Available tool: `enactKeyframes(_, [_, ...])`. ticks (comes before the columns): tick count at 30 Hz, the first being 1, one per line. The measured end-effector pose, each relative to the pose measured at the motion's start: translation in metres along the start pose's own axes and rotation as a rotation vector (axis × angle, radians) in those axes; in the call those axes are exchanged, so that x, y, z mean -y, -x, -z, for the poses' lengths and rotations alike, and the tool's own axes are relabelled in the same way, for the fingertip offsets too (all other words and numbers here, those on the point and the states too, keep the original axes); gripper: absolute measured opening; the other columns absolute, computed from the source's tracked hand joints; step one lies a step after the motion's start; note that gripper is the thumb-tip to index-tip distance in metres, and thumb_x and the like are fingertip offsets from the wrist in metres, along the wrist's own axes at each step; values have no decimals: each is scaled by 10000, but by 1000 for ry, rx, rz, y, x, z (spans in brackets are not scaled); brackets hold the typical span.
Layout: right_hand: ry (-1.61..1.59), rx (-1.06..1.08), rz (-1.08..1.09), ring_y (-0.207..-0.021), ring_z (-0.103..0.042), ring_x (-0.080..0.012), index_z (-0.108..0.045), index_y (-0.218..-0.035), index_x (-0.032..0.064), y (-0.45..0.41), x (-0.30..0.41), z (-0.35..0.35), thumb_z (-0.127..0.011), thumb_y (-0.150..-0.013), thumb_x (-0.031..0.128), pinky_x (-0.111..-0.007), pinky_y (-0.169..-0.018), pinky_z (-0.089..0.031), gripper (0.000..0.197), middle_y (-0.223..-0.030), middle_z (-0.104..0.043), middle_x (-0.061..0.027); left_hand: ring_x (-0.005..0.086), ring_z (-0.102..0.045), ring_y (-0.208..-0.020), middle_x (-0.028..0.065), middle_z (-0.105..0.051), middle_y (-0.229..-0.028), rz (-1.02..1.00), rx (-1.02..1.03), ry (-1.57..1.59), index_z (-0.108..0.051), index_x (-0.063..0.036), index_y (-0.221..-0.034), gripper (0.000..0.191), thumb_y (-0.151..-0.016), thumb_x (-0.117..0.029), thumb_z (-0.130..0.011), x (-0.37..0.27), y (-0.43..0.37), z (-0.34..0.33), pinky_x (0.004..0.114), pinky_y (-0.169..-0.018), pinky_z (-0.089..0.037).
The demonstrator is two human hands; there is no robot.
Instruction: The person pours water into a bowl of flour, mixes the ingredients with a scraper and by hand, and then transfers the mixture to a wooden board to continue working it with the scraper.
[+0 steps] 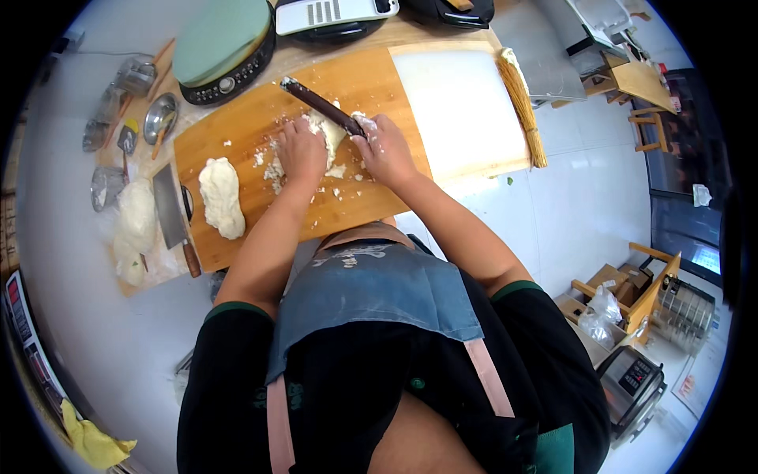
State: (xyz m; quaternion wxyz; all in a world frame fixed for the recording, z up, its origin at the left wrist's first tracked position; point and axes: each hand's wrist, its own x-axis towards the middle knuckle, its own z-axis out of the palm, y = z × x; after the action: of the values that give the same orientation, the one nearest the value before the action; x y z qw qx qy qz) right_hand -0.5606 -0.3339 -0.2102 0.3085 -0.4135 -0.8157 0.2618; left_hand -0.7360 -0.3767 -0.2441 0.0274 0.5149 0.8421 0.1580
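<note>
My right hand (386, 149), dusted with flour, grips the lower end of a dark rod (317, 105), likely a rolling pin. The rod slants up to the left above the cutting board, and its far tip has dough stuck to it. Under and beside the rod lies a piece of pale dough (333, 137). My left hand (303, 153) holds the dough's left side, its fingertips partly hidden. Crumbs of dough (273, 170) are scattered around both hands on the wooden cutting board (367, 198). A second, lumpy dough piece (221, 197) rests on the board's left part.
A cleaver (170, 207) lies along the board's left edge, beside plastic-covered dough (135, 216). Behind stand a green-lidded electric griddle (225, 44) and a metal bowl (160, 117). At right are a white board (459, 109) and a straw brush (522, 112).
</note>
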Motion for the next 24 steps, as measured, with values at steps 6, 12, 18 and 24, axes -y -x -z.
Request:
enactKeyframes(6, [83,97,80,-884,-579,-367,-633,-1233,45,13,0,22,-682,-864,94,-457,-773,-471,375,-970,-589,-159,387,-511,-1256,221,-519,-1381,47,112,733,-525,-34,-1368,453,-929,-145,-513,41,-34,85,497,-1082,-379])
enactKeyframes(12, [151,166,158,-1028,-548,-335,-589,-1310,53,8,9,2,-663,-892,175,-453,-901,-420,442,-1098,-585,-148,313,-331,-1461,137,-410,-1548,-659,223,-35,-529,-47,-1396,448,-1009,-254,-441,55,-67,40,470,-1209,-217])
enactKeyframes(18, [594,-23,-26,-1442,-316,-356,-367,-1497,-5,-48,-20,-33,-392,-1020,510,-501,-1190,-190,702,-1524,-389,-211,277,-208,-1513,137,-280,-1617,-643,103,-179,-348,-69,-1531,607,-1021,-393,-414,58,-117,-11,481,-1223,-163])
enactKeyframes(24, [423,118,-31,-1478,-218,-432,-320,-1475,-115,12,18,-25,-441,-976,575,-538,-1210,-144,860,-1548,-286,-319,293,-170,-1522,159,-228,-1631,-638,314,-74,-284,-63,-1554,626,-1016,-350,-425,74,-45,43,476,-1228,-135])
